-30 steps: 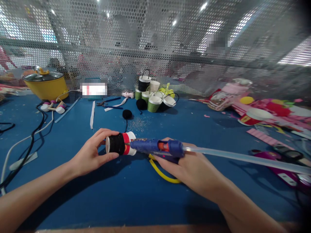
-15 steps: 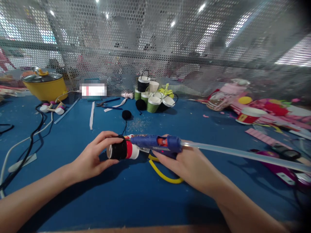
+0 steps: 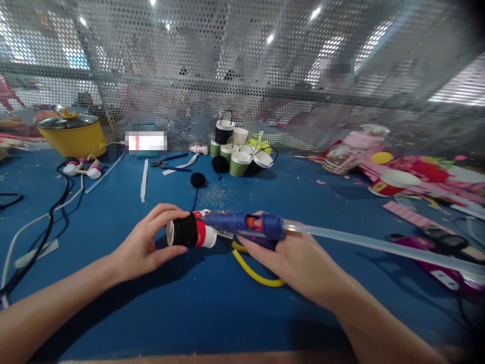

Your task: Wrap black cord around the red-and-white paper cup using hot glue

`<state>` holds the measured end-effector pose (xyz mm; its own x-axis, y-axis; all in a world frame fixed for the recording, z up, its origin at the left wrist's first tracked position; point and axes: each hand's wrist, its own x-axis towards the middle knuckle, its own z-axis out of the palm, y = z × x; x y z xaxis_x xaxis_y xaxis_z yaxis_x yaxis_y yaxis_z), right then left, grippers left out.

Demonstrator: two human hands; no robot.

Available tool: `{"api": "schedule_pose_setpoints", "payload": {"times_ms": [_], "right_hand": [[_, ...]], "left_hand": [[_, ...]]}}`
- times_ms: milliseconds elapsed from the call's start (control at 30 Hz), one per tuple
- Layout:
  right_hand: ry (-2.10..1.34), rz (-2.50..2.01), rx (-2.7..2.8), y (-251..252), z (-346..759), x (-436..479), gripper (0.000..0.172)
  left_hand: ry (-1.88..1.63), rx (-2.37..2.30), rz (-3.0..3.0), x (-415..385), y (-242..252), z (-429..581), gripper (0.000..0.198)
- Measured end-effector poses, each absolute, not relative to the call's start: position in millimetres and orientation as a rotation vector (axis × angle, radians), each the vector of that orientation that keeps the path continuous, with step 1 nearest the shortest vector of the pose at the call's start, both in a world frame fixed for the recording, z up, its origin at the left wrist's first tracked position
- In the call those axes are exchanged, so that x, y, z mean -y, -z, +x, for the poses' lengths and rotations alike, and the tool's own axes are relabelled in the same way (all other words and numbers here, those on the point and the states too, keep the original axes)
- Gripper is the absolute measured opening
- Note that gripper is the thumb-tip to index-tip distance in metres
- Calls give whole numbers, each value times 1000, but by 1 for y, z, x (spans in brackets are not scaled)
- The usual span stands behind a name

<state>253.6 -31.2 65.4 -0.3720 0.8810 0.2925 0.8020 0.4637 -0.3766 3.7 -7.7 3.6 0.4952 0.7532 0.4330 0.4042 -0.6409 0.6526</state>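
Observation:
My left hand (image 3: 151, 242) grips a small paper cup (image 3: 185, 231) lying on its side, its left part wrapped in black yarn and the rest red and white. Fingers lie over its top and the thumb sits below. A blue hot glue gun (image 3: 242, 223) is in my right hand (image 3: 288, 253), its nozzle end pointing left at the cup; whether the tip touches is hidden. A long clear glue stick (image 3: 359, 240) runs out of its back to the right. From the cup a black strand leads up to a ball of black yarn (image 3: 197, 179). A yellow cord (image 3: 253, 273) curves beneath the gun.
Several wrapped cups (image 3: 239, 164) with handles stand at the back, before a perforated metal screen (image 3: 242, 65). Pliers (image 3: 166, 164) and white strips lie left of them. A yellow pot (image 3: 71, 139) and cables are at the left. At the right are a red-white cup (image 3: 392, 183) and pink craft pieces.
The cup has turned slightly in my left hand, with the fingers shifting a little on it. The glue gun stays nearly in place.

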Motion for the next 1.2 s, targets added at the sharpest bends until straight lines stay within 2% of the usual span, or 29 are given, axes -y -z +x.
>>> {"api": "schedule_pose_setpoints", "payload": {"times_ms": [433, 900, 1067, 1200], "right_hand": [[-312, -1389, 2291, -63, 254, 34, 10], [-193, -1411, 2322, -67, 253, 29, 16], [-349, -1547, 2259, -70, 251, 27, 18], [-615, -1524, 2124, -72, 252, 19, 18]], "left_hand": [[-961, -1011, 1849, 4, -2, 6, 42], [-977, -913, 2368, 9, -1, 4, 41], [-964, -901, 2441, 11, 1, 4, 39], [-973, -891, 2448, 11, 2, 4, 39]]}}
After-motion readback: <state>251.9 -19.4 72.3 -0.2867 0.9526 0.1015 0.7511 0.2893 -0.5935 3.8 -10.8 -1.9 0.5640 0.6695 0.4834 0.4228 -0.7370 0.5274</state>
